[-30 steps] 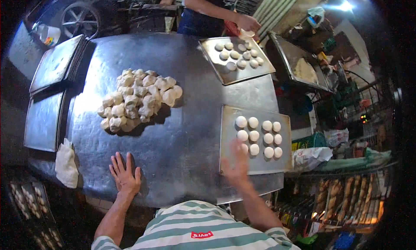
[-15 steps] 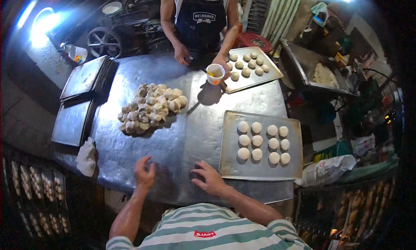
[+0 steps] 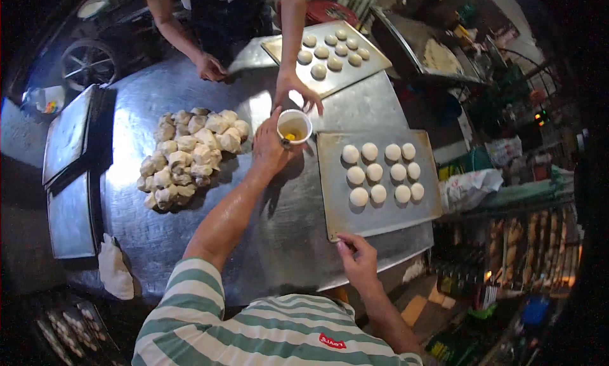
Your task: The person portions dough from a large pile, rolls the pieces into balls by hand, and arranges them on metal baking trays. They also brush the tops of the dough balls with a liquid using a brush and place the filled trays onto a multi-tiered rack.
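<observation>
My left hand (image 3: 269, 149) reaches across the table and is wrapped round a white tub (image 3: 295, 126). Inside the tub is something yellow, perhaps a brush tip or liquid. Just above its rim is the co-worker's hand (image 3: 294, 86), fingers spread. Closer to me, my right hand (image 3: 359, 258) pinches the near left corner of a metal baking tray (image 3: 382, 225). Rows of smooth round dough balls (image 3: 375, 172) sit on that tray. Left of my left hand lies a heap of rough dough pieces (image 3: 184, 155).
Beyond the tub stands another tray (image 3: 355, 80) of dough balls. Stacked trays (image 3: 68, 132) stand at the table's left edge, with a whitish bag or cloth (image 3: 114, 269) nearby. At right are a metal trough (image 3: 409, 39) and a white bag (image 3: 472, 189).
My left hand has moved forward and closed on the tub; the co-worker's hand has opened from it. My right hand has moved right to the near tray's corner. The view has shifted.
</observation>
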A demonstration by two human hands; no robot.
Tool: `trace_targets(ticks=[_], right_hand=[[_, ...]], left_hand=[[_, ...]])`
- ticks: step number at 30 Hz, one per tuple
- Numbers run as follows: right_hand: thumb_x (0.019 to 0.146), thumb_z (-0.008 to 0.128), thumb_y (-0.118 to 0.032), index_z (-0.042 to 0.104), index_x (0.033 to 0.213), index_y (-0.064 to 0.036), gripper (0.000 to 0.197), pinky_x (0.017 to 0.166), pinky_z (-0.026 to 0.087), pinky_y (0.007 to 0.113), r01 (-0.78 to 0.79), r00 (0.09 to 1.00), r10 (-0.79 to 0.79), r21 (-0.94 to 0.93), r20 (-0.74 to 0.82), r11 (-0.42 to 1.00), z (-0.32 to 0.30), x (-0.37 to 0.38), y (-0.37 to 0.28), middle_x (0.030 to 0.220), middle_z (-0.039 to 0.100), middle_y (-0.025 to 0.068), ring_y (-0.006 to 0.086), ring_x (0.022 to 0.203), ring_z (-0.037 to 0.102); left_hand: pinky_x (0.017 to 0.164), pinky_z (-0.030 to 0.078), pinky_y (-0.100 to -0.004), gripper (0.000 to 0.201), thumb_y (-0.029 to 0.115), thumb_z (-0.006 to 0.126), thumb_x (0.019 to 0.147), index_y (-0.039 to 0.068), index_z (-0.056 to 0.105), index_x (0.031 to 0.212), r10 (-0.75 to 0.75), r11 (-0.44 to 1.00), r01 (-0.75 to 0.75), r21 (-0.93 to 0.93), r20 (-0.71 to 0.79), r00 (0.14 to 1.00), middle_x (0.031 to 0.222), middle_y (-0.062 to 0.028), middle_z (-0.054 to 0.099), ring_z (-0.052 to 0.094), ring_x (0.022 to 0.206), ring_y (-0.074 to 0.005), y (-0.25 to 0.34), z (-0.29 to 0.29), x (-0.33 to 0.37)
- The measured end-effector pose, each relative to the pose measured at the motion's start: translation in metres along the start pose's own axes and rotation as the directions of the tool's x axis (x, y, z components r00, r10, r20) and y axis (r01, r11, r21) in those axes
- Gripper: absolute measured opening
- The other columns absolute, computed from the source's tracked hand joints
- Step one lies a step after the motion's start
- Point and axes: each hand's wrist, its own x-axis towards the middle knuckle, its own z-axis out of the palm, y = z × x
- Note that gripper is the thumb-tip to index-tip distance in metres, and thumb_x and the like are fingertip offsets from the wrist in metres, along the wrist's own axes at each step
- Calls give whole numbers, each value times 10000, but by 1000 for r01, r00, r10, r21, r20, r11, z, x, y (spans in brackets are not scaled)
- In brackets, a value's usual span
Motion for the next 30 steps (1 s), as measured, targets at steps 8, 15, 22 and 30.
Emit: trace_targets(ticks=[8,15,22,30], right_hand=[[916,768,-197,637,1322,-72,444,750,561,362,214,964,-239,-199,-112,956,42,90,-84,1018,695,133,248,885,703],[967,732,-200,693,1206,-35,293,738,571,357,314,927,-338,-157,-162,936,25,105,-68,1007,716,139,248,837,724],[1032,664,-210,705,1136,8,245,679,566,296,245,965,-204,291,-163,925,-18,129,-20,822,719,82,144,737,706],[1061,622,-287,668,1066,31,321,567,588,298,3,960,200,719,-197,695,-96,177,57,791,696,88,163,642,698]], left_hand=[[1078,419,-507,984,218,892,695,95,412,1545,261,931,-265,-251,-51,964,1405,-183,583,585,1250,-387,48,-8,-26],[1075,397,-494,918,161,884,690,126,451,1499,289,933,-308,-185,-122,950,1422,-137,574,556,1311,-337,79,-25,-60],[1085,380,-492,994,121,911,618,133,449,1498,291,955,-293,-49,-40,956,1429,-112,567,526,1340,-328,109,1,-64],[1067,380,-567,980,331,905,698,121,424,1525,-46,975,52,218,-31,998,1420,-132,564,526,1326,-369,123,44,-41]])
